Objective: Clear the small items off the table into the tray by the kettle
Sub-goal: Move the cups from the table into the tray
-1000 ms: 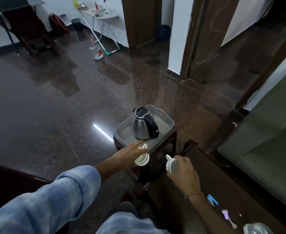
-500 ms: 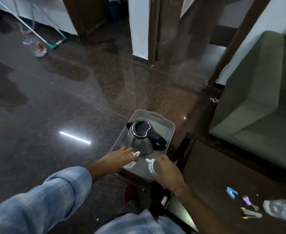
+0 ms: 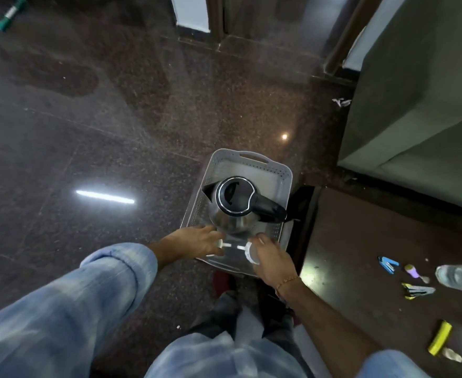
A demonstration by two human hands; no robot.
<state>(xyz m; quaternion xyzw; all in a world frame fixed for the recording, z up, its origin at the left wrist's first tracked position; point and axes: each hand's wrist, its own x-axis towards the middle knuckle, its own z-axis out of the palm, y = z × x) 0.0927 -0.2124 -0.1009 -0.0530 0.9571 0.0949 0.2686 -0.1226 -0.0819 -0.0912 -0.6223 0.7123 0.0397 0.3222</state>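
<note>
A grey perforated tray (image 3: 284,173) holds a steel kettle (image 3: 235,211) with a black lid and handle. My left hand (image 3: 197,241) holds a small white cup (image 3: 219,243) low in the tray's near end, just in front of the kettle. My right hand (image 3: 270,257) grips a second white cup (image 3: 251,253) beside it, tilted on its side with its handle pointing left. On the dark table at the right lie a blue stapler (image 3: 388,264), a purple item (image 3: 414,271), a yellow-black clip (image 3: 416,290) and a yellow bar (image 3: 440,336).
A clear plastic bottle (image 3: 460,278) lies on the table (image 3: 360,241) at the far right. A green sofa (image 3: 420,91) stands behind the table. The tray rests on a small dark stand over a polished dark floor (image 3: 115,132). My knees are below.
I have leaned over the tray, so it looks closer and is seen from above. Both hands with their cups have come down from the tray's near rim into its near end.
</note>
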